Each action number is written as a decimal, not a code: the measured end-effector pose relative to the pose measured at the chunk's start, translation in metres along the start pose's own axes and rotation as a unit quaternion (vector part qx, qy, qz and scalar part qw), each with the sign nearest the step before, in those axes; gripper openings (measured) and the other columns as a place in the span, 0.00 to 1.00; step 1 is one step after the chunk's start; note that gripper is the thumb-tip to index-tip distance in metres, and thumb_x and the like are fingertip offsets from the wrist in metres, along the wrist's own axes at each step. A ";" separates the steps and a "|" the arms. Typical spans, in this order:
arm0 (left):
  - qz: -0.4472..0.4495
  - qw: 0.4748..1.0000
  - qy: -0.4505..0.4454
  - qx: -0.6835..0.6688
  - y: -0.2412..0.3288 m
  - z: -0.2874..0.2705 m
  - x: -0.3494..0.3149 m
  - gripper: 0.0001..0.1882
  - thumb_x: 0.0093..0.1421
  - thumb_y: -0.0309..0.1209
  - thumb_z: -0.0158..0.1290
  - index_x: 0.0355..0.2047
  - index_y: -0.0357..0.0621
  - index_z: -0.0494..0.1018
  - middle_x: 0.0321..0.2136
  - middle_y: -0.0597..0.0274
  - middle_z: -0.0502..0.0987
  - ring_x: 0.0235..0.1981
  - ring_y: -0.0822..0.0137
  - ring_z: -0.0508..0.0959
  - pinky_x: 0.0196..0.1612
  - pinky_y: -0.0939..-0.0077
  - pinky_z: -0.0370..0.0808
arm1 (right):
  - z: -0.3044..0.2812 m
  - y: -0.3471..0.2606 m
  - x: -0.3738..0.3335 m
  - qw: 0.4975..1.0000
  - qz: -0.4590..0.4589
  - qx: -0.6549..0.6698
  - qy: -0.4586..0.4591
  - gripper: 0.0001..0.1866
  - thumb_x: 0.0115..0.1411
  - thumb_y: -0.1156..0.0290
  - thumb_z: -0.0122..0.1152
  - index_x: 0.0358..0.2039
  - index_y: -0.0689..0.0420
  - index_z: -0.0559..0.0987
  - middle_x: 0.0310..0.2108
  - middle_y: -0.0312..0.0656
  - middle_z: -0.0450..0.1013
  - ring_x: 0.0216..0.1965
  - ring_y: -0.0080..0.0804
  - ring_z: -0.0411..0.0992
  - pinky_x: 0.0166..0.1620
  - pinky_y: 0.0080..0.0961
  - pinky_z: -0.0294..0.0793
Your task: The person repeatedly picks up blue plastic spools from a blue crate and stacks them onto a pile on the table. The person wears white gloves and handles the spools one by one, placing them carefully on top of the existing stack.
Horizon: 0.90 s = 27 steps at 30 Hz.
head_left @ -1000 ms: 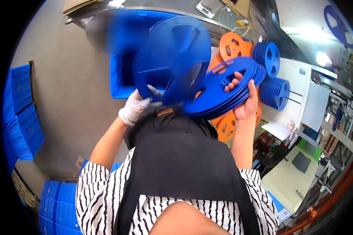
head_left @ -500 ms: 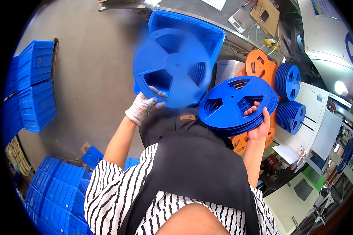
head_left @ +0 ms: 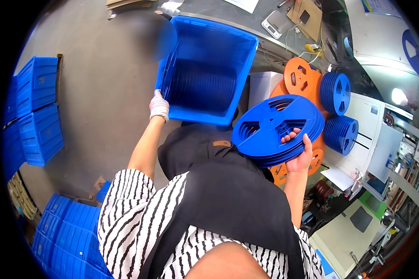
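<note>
My gloved left hand (head_left: 158, 106) is closed at the near left corner of a deep blue bin (head_left: 209, 118). Its fingers grip the near edge of a blue plastic reel (head_left: 170, 69), which stands almost edge-on along the bin's left wall; the fingertips are partly hidden. Inside the bin, a row of dark blue reels (head_left: 205, 86) stands packed side by side. My bare right hand (head_left: 299, 156) holds a stack of blue reels (head_left: 265, 135) tilted in front of my right side, fingers hooked through a cut-out window and thumb on the outer rim.
Orange reels (head_left: 297, 76) and two stacks of smaller blue reels (head_left: 335, 93) stand to the right. A grey workbench (head_left: 228, 16) with a white scale (head_left: 275, 24) runs along the far side. Stacked blue crates (head_left: 38, 86) line the left, with more crates (head_left: 72, 232) at lower left.
The blue reel in my left hand has gone from flat above the bin to nearly edge-on at the bin's left wall. My right hand keeps its stack in nearly the same place.
</note>
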<state>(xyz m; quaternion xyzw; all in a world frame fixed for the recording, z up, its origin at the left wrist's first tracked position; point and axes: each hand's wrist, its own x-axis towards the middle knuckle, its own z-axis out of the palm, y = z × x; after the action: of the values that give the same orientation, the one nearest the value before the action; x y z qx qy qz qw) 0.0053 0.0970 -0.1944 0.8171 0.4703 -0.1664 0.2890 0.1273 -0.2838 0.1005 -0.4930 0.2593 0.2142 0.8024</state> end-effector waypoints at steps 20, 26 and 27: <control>0.111 0.984 -0.037 -0.138 0.036 0.020 -0.021 0.47 0.54 0.32 0.58 0.69 0.51 0.42 0.68 0.43 0.44 0.68 0.48 0.48 0.68 0.64 0.52 | 0.012 0.002 -0.003 0.999 -0.030 -0.007 -0.042 0.18 0.63 0.58 0.52 0.43 0.61 0.73 0.25 0.37 0.67 0.28 0.28 0.67 0.37 0.30 0.69; 0.550 0.834 -0.040 -0.018 0.111 -0.031 -0.103 0.42 0.47 0.32 0.62 0.63 0.54 0.58 0.64 0.47 0.56 0.65 0.44 0.55 0.66 0.53 0.55 | -0.002 -0.025 0.004 0.968 -0.035 0.110 -0.223 0.23 0.61 0.49 0.56 0.40 0.59 0.71 0.16 0.30 0.57 0.18 0.19 0.56 0.26 0.20 0.58; 0.613 0.789 -0.038 0.016 0.123 -0.040 -0.113 0.42 0.45 0.32 0.63 0.62 0.55 0.60 0.64 0.48 0.57 0.65 0.43 0.56 0.65 0.51 0.56 | -0.004 -0.029 0.006 0.967 -0.033 0.116 -0.226 0.25 0.60 0.48 0.59 0.39 0.59 0.69 0.15 0.29 0.56 0.16 0.19 0.56 0.24 0.19 0.58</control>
<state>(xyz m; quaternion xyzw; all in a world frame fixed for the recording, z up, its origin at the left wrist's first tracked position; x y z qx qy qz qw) 0.0548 -0.0020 -0.0629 0.9312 -0.1430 0.0070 0.3354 0.1482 -0.2988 0.1150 -0.3439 0.0776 0.2620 0.8984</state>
